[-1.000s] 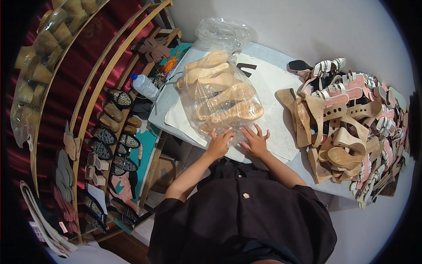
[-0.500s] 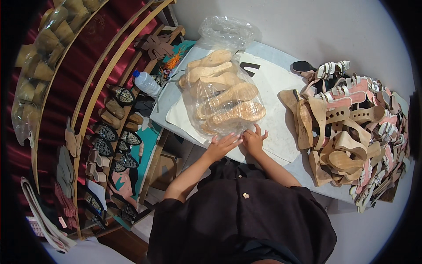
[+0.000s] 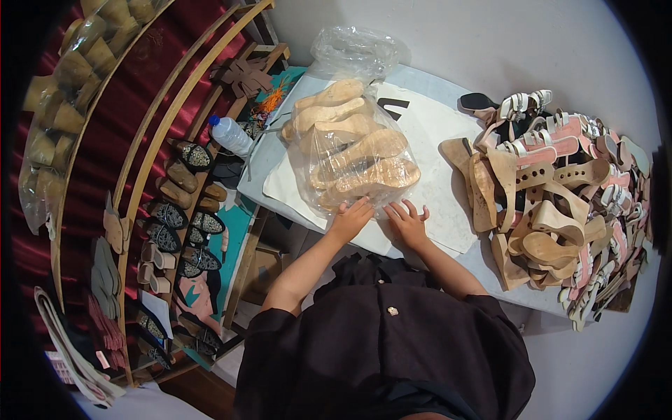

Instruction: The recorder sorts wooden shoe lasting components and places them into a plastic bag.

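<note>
A clear plastic bag [image 3: 318,157] lies on a white sheet [image 3: 448,210] on the table, with several pale wooden wedge-heeled shoe soles [image 3: 371,177] inside. My left hand [image 3: 352,218] touches the bag's near edge, its thumb apart from its extended fingers. Just to the right, my right hand [image 3: 408,222] rests at the sheet's near edge with fingers spread and nothing in them. Whether its fingertips touch the plastic is hard to tell. The bag's loose, crumpled end [image 3: 357,52] reaches toward the wall.
On the table's right side, bare wooden soles [image 3: 553,241] and strappy white and pink sandals [image 3: 553,143] are heaped. At left, a wooden rack [image 3: 185,77] holds patterned dark shoes [image 3: 164,234]. A blue-capped water bottle [image 3: 231,135] stands by the table's left edge.
My hands have moved apart; they were close together at the bag's near edge. The left hand has shifted slightly up onto the plastic, and the right hand's fingers have spread out.
</note>
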Motion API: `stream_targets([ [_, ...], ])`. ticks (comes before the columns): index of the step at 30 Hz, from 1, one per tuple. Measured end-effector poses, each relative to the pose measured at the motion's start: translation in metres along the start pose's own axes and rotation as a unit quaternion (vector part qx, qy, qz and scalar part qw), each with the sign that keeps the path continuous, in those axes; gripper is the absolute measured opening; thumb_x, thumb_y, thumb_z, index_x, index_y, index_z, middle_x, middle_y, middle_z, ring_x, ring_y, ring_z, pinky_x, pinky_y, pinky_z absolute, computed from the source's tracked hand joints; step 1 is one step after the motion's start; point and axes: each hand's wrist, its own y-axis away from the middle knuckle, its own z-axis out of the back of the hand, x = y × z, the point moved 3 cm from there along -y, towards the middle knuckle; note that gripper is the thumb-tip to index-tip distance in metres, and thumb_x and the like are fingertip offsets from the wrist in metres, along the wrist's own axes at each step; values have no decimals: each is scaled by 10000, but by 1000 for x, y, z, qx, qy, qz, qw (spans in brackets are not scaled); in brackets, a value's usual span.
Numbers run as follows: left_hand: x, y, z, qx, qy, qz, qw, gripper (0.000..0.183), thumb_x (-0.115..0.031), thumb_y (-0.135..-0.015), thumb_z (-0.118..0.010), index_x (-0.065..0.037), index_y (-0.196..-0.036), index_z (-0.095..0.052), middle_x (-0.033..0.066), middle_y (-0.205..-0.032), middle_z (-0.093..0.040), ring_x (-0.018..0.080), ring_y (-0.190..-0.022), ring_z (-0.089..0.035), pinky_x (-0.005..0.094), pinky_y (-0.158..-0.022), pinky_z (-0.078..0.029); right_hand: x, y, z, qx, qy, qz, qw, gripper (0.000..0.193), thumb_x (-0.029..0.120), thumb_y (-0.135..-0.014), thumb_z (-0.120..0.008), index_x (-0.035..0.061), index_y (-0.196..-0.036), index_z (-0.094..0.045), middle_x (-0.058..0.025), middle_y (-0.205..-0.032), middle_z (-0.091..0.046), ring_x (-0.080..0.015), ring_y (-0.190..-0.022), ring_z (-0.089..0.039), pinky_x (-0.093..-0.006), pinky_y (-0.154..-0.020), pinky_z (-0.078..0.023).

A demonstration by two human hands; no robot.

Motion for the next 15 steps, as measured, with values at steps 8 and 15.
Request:
stream_targets([
  [8, 5, 1, 9, -16, 133, 77, 988, 244, -102, -778, -520, -189, -996, -588, -43, -941, -619, 95, -954, -581, 429, -901, -220, -6, -13, -9, -9, -71, 1, 997, 186, 221, -765, -625, 241, -949, -606, 97, -1010, -619, -157, -1144, -463, -538, -990, -30],
  [15, 11, -15, 15, -8, 105, 180, 978, 320, -145, -799, -531, -178, -1116, -554, -21, -803, -639, 123, -691, -616, 417, -872, -294, -4, -37, -9, -15, -134, -62, 989, 124, 199, -787, -613, 186, -909, -601, 44, -829, -652, -173, -940, -555, -560, -907, -145],
])
